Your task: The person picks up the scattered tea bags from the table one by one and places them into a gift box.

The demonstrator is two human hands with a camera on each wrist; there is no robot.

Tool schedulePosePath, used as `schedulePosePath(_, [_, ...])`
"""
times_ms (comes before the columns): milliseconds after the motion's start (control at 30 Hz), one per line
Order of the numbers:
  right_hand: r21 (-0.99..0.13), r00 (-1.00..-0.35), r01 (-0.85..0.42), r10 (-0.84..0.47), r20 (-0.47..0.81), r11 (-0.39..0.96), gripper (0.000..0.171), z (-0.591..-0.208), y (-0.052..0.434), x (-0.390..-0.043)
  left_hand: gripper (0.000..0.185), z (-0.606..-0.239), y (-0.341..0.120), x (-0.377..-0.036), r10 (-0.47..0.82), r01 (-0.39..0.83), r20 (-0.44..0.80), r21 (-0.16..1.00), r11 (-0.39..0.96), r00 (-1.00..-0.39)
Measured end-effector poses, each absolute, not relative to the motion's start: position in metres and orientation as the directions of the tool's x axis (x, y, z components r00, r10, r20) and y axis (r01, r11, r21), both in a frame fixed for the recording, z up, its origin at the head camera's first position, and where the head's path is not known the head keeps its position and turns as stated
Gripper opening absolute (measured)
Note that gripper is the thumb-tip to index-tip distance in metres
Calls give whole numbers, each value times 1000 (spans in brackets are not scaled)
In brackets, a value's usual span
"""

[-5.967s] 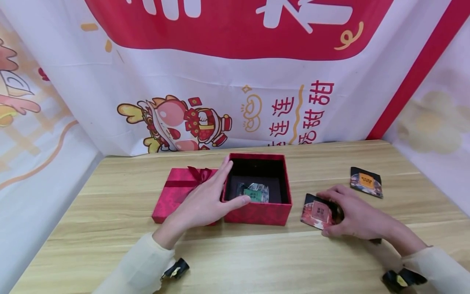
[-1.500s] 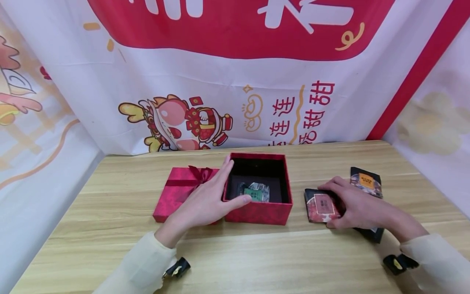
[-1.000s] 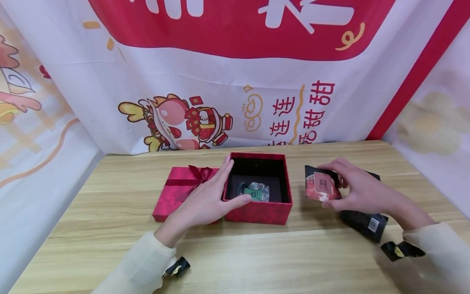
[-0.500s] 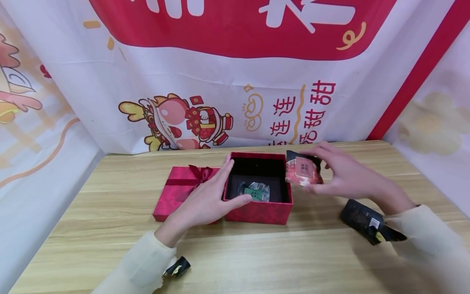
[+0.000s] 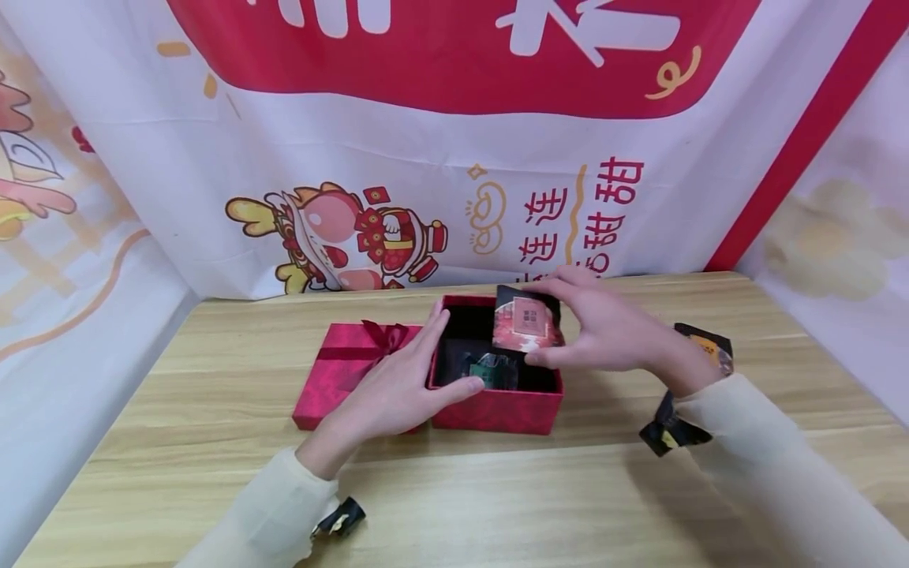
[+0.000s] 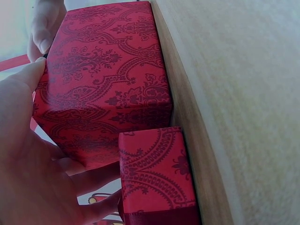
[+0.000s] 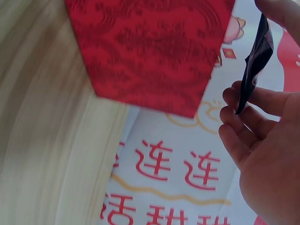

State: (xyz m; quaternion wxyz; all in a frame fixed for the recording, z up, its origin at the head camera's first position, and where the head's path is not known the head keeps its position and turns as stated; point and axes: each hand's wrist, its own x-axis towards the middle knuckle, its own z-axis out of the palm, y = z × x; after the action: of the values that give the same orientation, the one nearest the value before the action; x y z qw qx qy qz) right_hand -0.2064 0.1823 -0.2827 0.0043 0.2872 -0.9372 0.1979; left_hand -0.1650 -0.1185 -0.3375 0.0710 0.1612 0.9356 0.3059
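Hovering over the red box [image 5: 495, 410], packet [image 5: 527, 322] (pinched) in right hand [image 5: 604, 331].

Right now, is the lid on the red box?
No, the lid lies on the table left of the open red box, under the left hand.

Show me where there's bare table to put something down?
The near table edge in front of the open red box lies bare, as does the left end beside the lid. Around the box both hands crowd; a packet sits right.
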Motion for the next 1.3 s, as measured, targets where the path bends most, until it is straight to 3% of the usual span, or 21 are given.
schedulePosePath(500, [-321, -759, -647, -626, 180, 692, 88, -307, 150, -218, 115, -338, -121, -165, 330, 243, -40, 594, 767, -943])
schedulePosePath(900, [-233, -779, -624, -615, 120, 746, 85, -320, 144, -219, 109, -338, -117, -165, 326, 245, -27, 603, 760, -945])
schedulePosePath(1300, [-223, -787, -613, -612, 85, 758, 85, -321, 140, -218, 109, -338, -119, -165, 328, 246, -30, 596, 764, -944])
